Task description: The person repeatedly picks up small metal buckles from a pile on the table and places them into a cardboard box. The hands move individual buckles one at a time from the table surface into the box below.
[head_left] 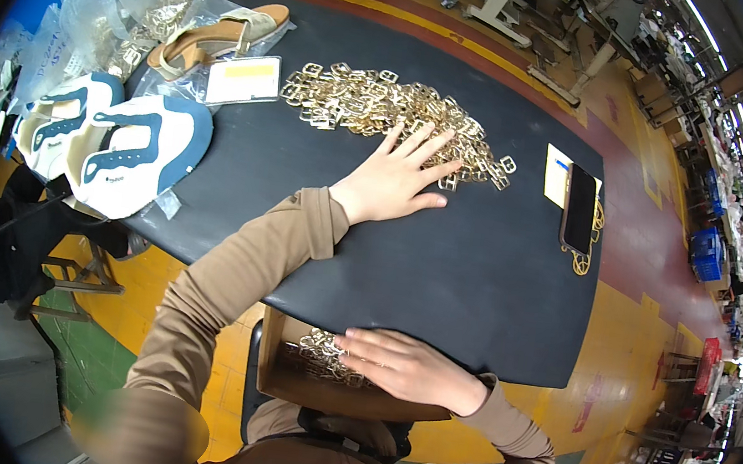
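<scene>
Head view: our left hand lies flat and unclenched on the brass buckles; our right hand, loosely spread, seemingly covers buckles in a half-hidden cardboard box.

A shoe factory floor: gold buckles heaped on the dark surface, insoles, a sandal, rows of workstations behind.

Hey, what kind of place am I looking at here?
Likely a footwear workshop or factory floor: a heap of brass buckles on a dark worktable, a sandal beside shoe-part patterns, and rows of work stations behind.
</scene>
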Tool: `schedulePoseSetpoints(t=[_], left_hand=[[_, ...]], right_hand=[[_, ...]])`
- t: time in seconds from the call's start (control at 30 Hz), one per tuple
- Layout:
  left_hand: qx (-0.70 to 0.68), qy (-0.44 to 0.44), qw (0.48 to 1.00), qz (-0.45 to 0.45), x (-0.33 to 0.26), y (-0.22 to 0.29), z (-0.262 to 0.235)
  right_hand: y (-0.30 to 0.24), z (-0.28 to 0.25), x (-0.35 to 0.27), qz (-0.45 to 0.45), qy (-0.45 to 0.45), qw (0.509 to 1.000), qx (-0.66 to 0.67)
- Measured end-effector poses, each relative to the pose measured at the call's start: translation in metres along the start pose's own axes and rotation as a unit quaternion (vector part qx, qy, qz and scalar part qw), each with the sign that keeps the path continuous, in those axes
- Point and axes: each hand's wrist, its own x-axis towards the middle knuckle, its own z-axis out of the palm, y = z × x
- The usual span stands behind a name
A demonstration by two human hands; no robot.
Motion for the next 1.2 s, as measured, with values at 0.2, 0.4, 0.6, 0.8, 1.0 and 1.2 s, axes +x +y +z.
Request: schedulePoseSetpoints(t=[0.2, 0.4, 0.6, 0.8, 1.0, 1.2], left_hand=[[-0.08, -0.137, 0.985, 0.069, -0.036, 0.011, -0.02], [-0.249, -0.18, 0.948, 0.081, -0.062, 0.014, -0.05], [-0.398, -0.041, 0.915, -0.042, -0.059, 0.0, -0.064], [-0.175, 0.023, 0.984, 0.012, -0.058, 0.001, -0.057], [-0.144, -0.022, 0.989, -0.005, -0.057, -0.001, -0.044], [-0.193, -0.084, 0.978, 0.003, -0.063, -0.003, -0.047]], right_hand=[[0.005, -0.049, -0.026, 0.025, 0.051, 0.997, -0.046], [0.066, -0.088, -0.007, 0.209, 0.233, 0.949, -0.027], [0.088, -0.063, 0.013, 0.199, 0.15, 0.965, -0.086], [0.058, -0.055, -0.002, 0.183, 0.083, 0.977, -0.067], [0.053, -0.032, 0.022, 0.095, 0.057, 0.991, -0.079], [0.019, -0.012, 0.006, -0.003, -0.03, 0.999, 0.04]])
